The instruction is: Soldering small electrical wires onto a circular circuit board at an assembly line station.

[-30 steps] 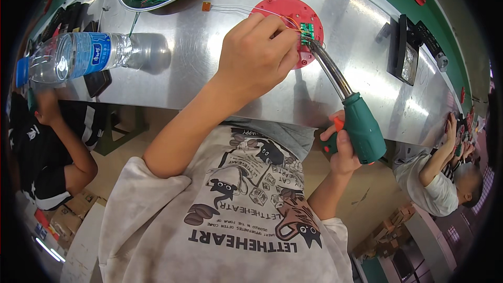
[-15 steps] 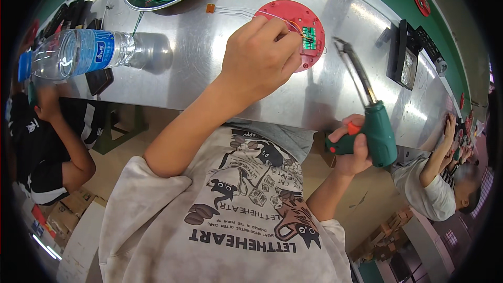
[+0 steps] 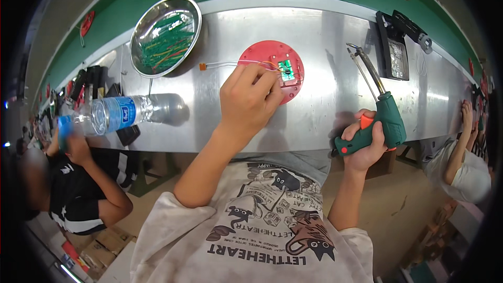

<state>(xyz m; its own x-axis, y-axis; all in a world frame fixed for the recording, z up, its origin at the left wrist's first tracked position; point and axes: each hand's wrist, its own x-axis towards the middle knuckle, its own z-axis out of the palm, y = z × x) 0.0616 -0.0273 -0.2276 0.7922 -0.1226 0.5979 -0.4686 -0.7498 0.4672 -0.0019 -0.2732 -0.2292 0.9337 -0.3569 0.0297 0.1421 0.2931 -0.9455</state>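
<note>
Red round disc (image 3: 266,52) lies on the metal table (image 3: 228,31), just ahead of the left hand (image 3: 250,97), with a small green circuit board (image 3: 286,71) on it right of those fingertips. Left fingers curl over the disc's near-left part; can't tell whether they pinch a wire or only rest there. White leads (image 3: 222,64) run out beyond the left knuckles to an orange tab (image 3: 203,66).

Right hand (image 3: 368,149) is wrapped round the handle of a green soldering gun (image 3: 390,118), index finger by the orange trigger; tip points away ahead of that hand, clear of the disc.

Risks, judged: if the tip swings left, it could burn the left fingers or the leads; a loose left hold could let the disc turn or a wire slip.

Pose: left elbow bent outward, wrist over the table; right forearm lower, hand near the table's front edge.

Further out: metal bowl (image 3: 157,15) of green wires ahead-left of left hand, bottle (image 3: 112,112) to its left.
</note>
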